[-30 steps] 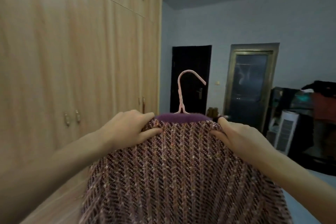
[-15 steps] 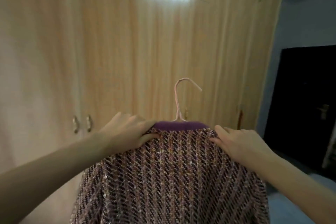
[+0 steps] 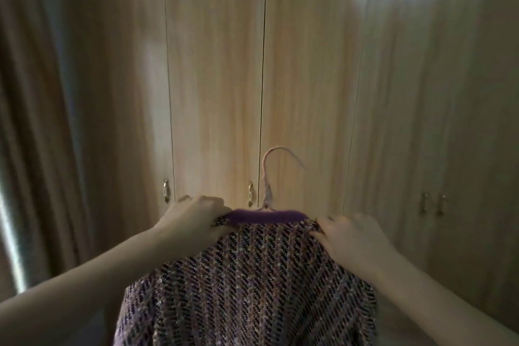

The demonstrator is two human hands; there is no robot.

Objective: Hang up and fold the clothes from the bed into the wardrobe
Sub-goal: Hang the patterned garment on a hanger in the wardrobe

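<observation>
A tall wardrobe (image 3: 309, 78) in pale wood grain fills the far side, its doors closed, with small metal handles (image 3: 166, 190) low down. A brown curtain (image 3: 33, 121) hangs at the left. Dim light glares softly on the upper right door.

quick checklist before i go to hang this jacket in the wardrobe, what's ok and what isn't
1. Jacket sits on the hanger, hook upright above the collar: ok.
2. Left hand has a grip on the left shoulder: ok.
3. Right hand has a grip on the right shoulder: ok.
4. Wardrobe doors open: not ok, all shut.
5. A free hand for the door handle: not ok, both hold the jacket.
6. Free space on a rail inside: cannot tell, hidden behind the doors.
</observation>
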